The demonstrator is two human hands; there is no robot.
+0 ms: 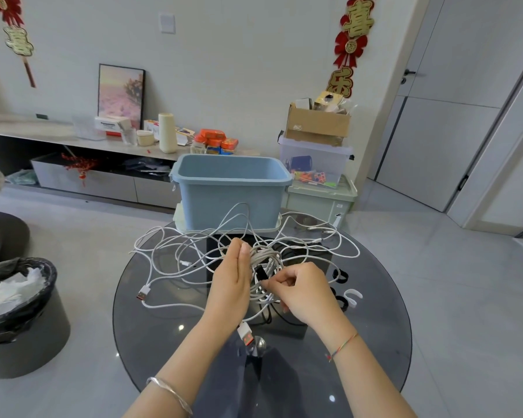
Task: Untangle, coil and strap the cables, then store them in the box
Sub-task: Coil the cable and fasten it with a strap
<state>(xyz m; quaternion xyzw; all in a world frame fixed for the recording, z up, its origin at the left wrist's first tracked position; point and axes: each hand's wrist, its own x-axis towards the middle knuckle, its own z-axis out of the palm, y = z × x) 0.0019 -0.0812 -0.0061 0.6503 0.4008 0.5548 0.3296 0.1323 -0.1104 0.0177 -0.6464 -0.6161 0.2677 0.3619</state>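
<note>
One round glass desk (375, 342) carries it all: the open blue box (230, 194) at its far edge and the loose cables (175, 251) sprawled in front of it. The gathered coil (266, 257) hangs above the desk's middle, its long axis pointing toward the box, between the left hand (230, 282), fingers straight and pressed together against its left side, and the right hand (305, 294), fingers pinching its near strands. The spare straps (340, 276) lie just right of the right hand, so that hand seems nearer for fetching one.
</note>
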